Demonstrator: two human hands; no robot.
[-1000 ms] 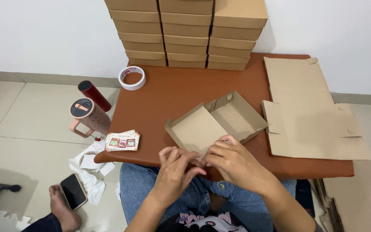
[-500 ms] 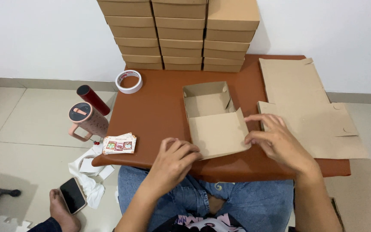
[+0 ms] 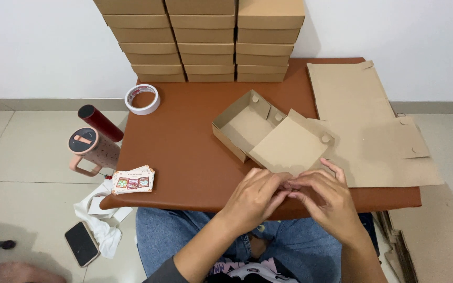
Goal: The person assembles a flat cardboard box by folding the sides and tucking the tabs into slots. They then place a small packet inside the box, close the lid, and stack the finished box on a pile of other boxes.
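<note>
The half-folded cardboard box (image 3: pixel 268 133) lies on the brown bench (image 3: pixel 184 147), a little right of its middle, with its open tray toward 11 o'clock and its flat lid coming toward the person at 5 o'clock. Both hands meet at the near edge of this lid. The left hand (image 3: pixel 255 196) and the right hand (image 3: pixel 323 196) are touching each other there, and their fingers (image 3: pixel 284 183) are curled narrow, pinching something small between them. It looks like the front flap of the lid, but the pictures do not show it clearly, so I cannot tell exactly what is gripped.

To do this fold well, I think the lid should stay flat on the bench while the flap is bent along its crease line, with both thumbs pressing evenly, so that the crease becomes straight and the cardboard does not tear at the corners. The tray should not slide; a light push toward 12 o'clock against its wall can help.

At 3 o'clock from the box the flat cardboard sheets (image 3: pixel 373 131) are lying, just beside the lid and partly under it. At 12 o'clock the stack of finished boxes (image 3: pixel 200 39) stands against the wall. A roll of tape (image 3: pixel 142 98) is at 10 o'clock, well apart from the hands, and a small pack of cards (image 3: pixel 133 180) lies at the bench edge at 9 o'clock.
</note>
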